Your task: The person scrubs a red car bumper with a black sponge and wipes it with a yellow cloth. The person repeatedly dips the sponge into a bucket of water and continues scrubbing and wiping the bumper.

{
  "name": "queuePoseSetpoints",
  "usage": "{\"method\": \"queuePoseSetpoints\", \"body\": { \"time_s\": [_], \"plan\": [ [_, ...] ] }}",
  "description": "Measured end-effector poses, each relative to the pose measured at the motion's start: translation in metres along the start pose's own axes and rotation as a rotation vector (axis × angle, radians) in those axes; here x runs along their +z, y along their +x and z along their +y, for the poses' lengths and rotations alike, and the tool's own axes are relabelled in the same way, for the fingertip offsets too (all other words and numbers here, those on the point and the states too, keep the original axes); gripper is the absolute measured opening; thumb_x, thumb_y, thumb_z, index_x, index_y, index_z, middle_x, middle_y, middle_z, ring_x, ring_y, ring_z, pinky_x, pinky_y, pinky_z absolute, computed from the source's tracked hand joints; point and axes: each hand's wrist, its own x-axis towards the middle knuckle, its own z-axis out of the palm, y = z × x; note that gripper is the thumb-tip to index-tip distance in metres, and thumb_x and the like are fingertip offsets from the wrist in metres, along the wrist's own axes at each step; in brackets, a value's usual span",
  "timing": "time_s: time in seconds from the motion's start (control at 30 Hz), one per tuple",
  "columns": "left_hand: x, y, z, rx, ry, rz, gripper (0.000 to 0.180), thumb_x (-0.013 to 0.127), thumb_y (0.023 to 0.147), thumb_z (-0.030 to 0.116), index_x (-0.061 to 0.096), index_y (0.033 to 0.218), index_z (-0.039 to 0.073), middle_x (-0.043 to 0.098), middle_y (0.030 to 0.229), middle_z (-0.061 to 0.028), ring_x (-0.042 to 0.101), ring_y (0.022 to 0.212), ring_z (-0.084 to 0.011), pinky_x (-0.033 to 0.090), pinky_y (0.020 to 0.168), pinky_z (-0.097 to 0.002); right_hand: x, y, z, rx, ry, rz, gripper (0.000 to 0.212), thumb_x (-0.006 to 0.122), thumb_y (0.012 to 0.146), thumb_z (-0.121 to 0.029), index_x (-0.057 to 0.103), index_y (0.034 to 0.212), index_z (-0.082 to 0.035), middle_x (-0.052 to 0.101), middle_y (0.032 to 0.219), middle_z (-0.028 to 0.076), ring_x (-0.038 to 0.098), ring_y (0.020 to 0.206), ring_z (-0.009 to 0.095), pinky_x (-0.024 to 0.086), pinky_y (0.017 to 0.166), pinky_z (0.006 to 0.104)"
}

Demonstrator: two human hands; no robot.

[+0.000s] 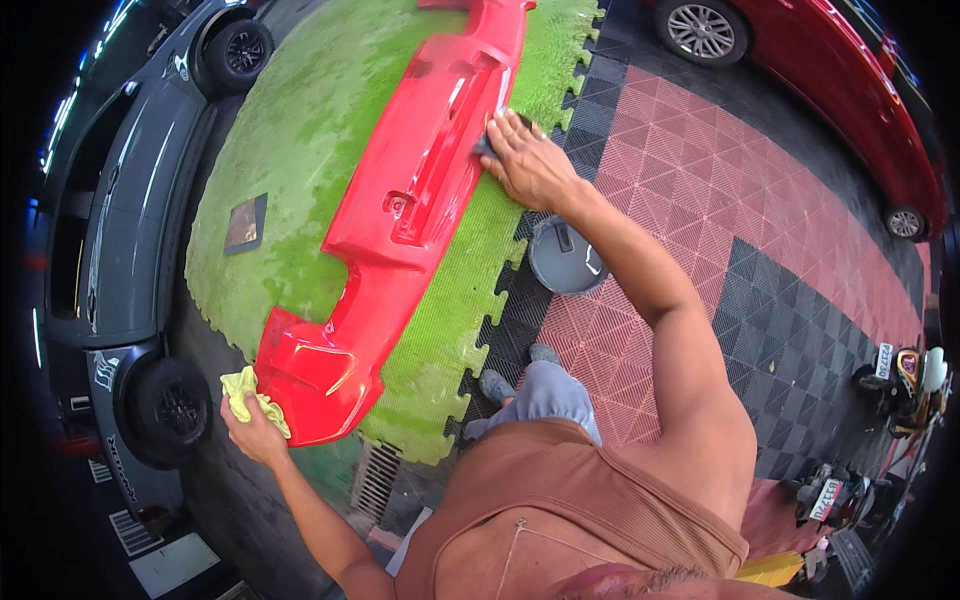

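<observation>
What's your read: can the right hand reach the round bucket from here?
Probably yes: nothing visible stands between the right hand and the round bucket, though the hand holds a dark pad against the red bumper.

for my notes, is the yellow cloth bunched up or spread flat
Bunched up: the yellow cloth is crumpled in the left hand, with uneven folds, at the red bumper's end.

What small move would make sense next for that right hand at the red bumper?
Perhaps a short slide of the right hand along the red bumper's edge: it lies over a dark pad there, while the left hand holds a yellow cloth at the near end.
</observation>
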Motion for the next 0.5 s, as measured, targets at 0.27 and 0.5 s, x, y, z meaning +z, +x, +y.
{"method": "queuePoseSetpoints", "body": {
  "time_s": [0.27,0.5],
  "plan": [
    [-0.002,-0.008,0.002,-0.027,0.042,-0.005,0.056,0.062,0.094,0.048,0.058,0.139,0.016,0.068,0.122,-0.0207,0.06,0.114,-0.0399,0.046,0.096,-0.0499,0.017,-0.035,-0.043,-0.15,0.0,-0.073,0.073,0.027,0.109,-0.051,0.025,0.159,0.002,0.02,0.167,0.023,0.017,0.157,0.031,0.015,0.128,0.0464],
    [-0.002,-0.005,-0.004,-0.024,0.059,0.035,0.054,0.064,0.093,0.042,0.059,0.138,0.012,0.067,0.128,-0.0153,0.058,0.116,-0.0387,0.045,0.098,-0.0489,0.016,-0.05,-0.07,-0.223,-0.017,-0.12,0.078,0.02,0.108,-0.055,0.024,0.158,0.005,0.018,0.167,0.025,0.011,0.158,0.034,0.011,0.129,0.0461]
  ]
}}
